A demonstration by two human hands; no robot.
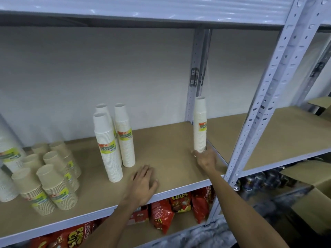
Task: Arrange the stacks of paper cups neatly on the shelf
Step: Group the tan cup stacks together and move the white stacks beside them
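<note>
Head view, shelf (170, 138) with a brown board and pale metal frame.

Far left edge: white cup stacks (9, 158), partly cut off by the frame edge. Just beside them, a cluster of brown cup stacks (53, 178) with green-yellow labels, standing rim-down and leaning at different angles, several touching one another.

Centre-left: three tall white stacks (114, 138), rim-down, close together, the front one touching the two behind; labels face the camera.

Centre: left hand (144, 185) lies palm-down on the shelf board near the front edge, fingers (143, 171) spread and flat, gripping nothing. It is near the three white stacks but apart from them.

Right: right hand (205, 159) at the base of a single white stack (200, 124), fingers curled around its lowest rims, holding it roughly upright near the shelf's right end, close to the rear upright post (197, 68). Whether its base touches the board: cannot tell.

Lower shelf: red chip bags (179, 203). Far right: cardboard box (311, 192).
</note>
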